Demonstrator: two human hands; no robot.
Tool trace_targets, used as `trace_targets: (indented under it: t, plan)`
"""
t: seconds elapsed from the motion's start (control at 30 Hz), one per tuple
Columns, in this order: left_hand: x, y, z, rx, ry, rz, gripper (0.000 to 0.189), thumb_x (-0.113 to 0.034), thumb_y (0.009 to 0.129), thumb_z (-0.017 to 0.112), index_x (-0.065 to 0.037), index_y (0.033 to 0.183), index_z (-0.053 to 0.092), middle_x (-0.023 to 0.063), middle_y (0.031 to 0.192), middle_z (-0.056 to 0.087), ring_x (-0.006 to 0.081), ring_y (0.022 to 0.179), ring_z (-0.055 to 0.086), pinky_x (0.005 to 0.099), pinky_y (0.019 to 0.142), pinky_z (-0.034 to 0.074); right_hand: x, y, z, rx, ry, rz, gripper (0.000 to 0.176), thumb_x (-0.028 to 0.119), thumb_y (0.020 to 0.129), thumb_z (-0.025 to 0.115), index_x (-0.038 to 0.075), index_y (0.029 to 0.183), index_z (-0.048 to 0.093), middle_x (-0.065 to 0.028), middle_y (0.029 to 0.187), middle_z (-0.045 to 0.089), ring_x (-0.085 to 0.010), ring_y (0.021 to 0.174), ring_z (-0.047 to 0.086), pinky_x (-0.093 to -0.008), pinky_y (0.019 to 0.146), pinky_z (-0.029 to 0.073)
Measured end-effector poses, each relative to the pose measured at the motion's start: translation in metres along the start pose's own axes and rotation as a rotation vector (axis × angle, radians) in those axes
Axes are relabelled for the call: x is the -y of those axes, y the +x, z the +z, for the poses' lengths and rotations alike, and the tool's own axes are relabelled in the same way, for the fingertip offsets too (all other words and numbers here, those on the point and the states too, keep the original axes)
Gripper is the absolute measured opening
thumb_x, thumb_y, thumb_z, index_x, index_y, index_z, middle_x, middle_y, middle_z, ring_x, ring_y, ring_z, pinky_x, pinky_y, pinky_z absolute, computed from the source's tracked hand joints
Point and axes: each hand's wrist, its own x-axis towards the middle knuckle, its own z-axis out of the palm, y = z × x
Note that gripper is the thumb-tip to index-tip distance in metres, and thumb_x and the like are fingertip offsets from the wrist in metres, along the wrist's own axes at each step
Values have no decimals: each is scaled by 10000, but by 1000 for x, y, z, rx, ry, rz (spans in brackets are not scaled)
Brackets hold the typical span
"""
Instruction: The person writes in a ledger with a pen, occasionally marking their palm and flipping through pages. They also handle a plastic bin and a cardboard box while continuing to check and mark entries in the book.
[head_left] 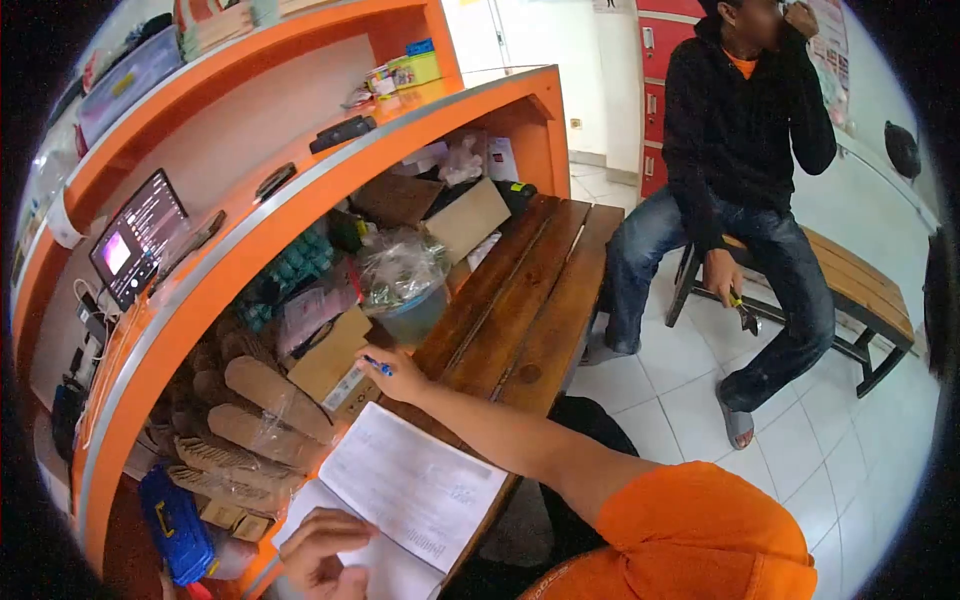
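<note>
An open notebook (415, 470) with handwriting on its pages lies at the near end of the brown slatted wooden bench (530, 340). My right hand (402, 378) is closed around a blue pen (378, 366), just beyond the notebook's far edge and close by a cardboard box (335, 365). Over the lower left page is my left hand (325, 550), its fingers loosely bent with the thumb apart and nothing in it.
Along the left runs an orange counter (350, 170) with a tablet (138, 240) on top and cardboard, plastic bags and a blue case (178, 525) beneath. Another person (740, 150) sits on a slatted bench (850, 270) at right, holding a small tool (744, 312) low.
</note>
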Motion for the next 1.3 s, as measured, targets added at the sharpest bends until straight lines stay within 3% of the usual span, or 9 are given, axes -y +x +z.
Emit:
trace_targets:
  t: [0.23, 0.47, 0.53, 0.7, 1.07, 1.13, 1.23, 1.27, 1.3]
  plan:
    - [-69, 69, 25, 532, -709, -56, 801, -671, 987, 575, 88, 1224, 667, 308, 1256, 662, 415, 1159, 646, 519, 968, 519, -1, 2, -6, 78, 271, 167, 283, 302, 1079, 604, 28, 1060, 669, -31, 768, 643, -105, 726, 633, -309, 689, 514]
    - [-105, 82, 61, 402, -893, 186, 718, -562, 1006, 636, 57, 1368, 613, 336, 1394, 578, 471, 1309, 564, 562, 1077, 457, 4, 7, -13, 53, 238, 224, 374, 342, 1083, 590, 39, 868, 639, -39, 689, 644, -125, 627, 609, -323, 598, 489]
    - [-127, 86, 34, 621, -573, -545, 508, -299, 996, 738, 40, 1360, 633, 312, 1415, 571, 420, 1355, 543, 512, 1113, 462, 2, 9, -14, 82, 213, 207, 387, 356, 1084, 582, 45, 860, 638, -32, 658, 637, -125, 605, 600, -322, 578, 479]
    - [-110, 72, 43, 370, -1033, -203, 488, -219, 970, 755, 35, 1368, 629, 296, 1416, 576, 393, 1352, 552, 491, 1107, 479, 5, 6, -12, 110, 206, 282, 396, 374, 1084, 580, 46, 878, 662, -28, 670, 662, -107, 613, 599, -310, 580, 482]
    - [-101, 59, 56, 116, -1535, -72, 500, -60, 920, 788, 26, 1383, 621, 265, 1417, 586, 339, 1345, 569, 449, 1093, 513, 5, 4, -11, 162, 147, 295, 402, 412, 1078, 576, 55, 968, 724, -38, 665, 686, -104, 576, 591, -295, 541, 478]
    - [-90, 42, 62, 360, -1215, -464, 479, -48, 938, 752, 38, 1385, 603, 232, 1360, 626, 305, 1257, 633, 421, 1024, 578, 7, 4, -11, 192, 171, 277, 410, 416, 1079, 574, 48, 973, 723, -41, 667, 685, -107, 574, 594, -295, 544, 481]
    - [-54, 73, 56, 342, -993, -711, 536, -206, 952, 772, 34, 1395, 588, 218, 1369, 612, 310, 1232, 640, 433, 993, 583, 12, 6, -15, 212, 142, 298, 416, 412, 1084, 566, 41, 979, 721, -46, 673, 686, -113, 576, 599, -295, 552, 487]
    - [-56, 89, 33, 346, -1030, -245, 660, -444, 928, 781, 3, 1383, 610, 223, 1443, 545, 327, 1315, 573, 443, 1022, 549, 15, 6, -15, 219, 114, 357, 414, 405, 1088, 560, 40, 980, 720, -49, 677, 688, -115, 578, 602, -295, 557, 490]
    - [-93, 82, 20, 14, -972, -399, 846, -617, 852, 795, -1, 1397, 598, 230, 1502, 482, 363, 1366, 515, 469, 1013, 534, 14, 6, -11, 220, 126, 358, 414, 405, 1088, 560, 40, 980, 720, -49, 677, 688, -115, 578, 602, -295, 557, 490]
